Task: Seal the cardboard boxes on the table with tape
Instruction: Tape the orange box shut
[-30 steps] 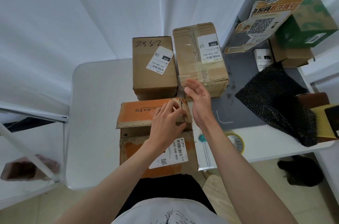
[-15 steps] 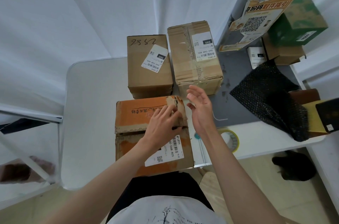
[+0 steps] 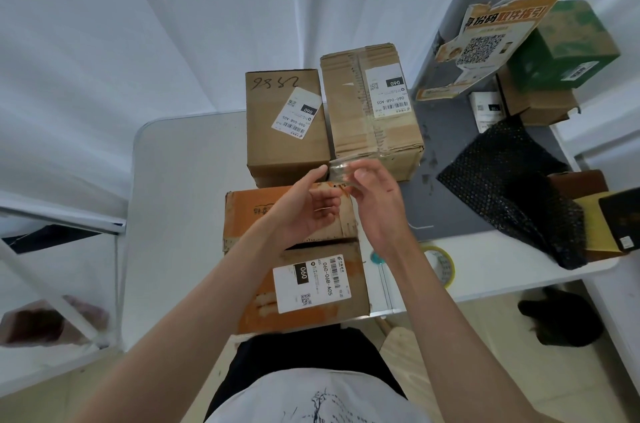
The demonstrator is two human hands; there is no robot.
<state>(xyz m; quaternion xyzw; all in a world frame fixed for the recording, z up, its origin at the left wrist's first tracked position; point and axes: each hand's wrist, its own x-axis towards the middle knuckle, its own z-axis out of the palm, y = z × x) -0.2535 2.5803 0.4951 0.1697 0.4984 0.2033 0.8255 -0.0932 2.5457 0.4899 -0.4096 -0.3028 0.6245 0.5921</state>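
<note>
Both hands had lifted off the orange box point(image 3: 294, 284); I logged left hand point(image 3: 304, 211) and right hand point(image 3: 377, 204) pinching a clear tape strip point(image 3: 339, 173) above it, at tabletop point(image 3: 180, 214) six o'clock. Next, probably: press strip across the gaping flap seam.

White table point(image 3: 180, 214) carries orange box point(image 3: 298, 284) near, two brown boxes point(image 3: 284, 131) far, tape roll point(image 3: 445, 266) right, dark mat point(image 3: 450, 200) beyond.

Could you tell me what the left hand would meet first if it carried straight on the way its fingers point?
Probably the clear tape strip at its fingertips, which the left hand and right hand hold together; beyond that, the tall brown box, though depth is unclear.
</note>
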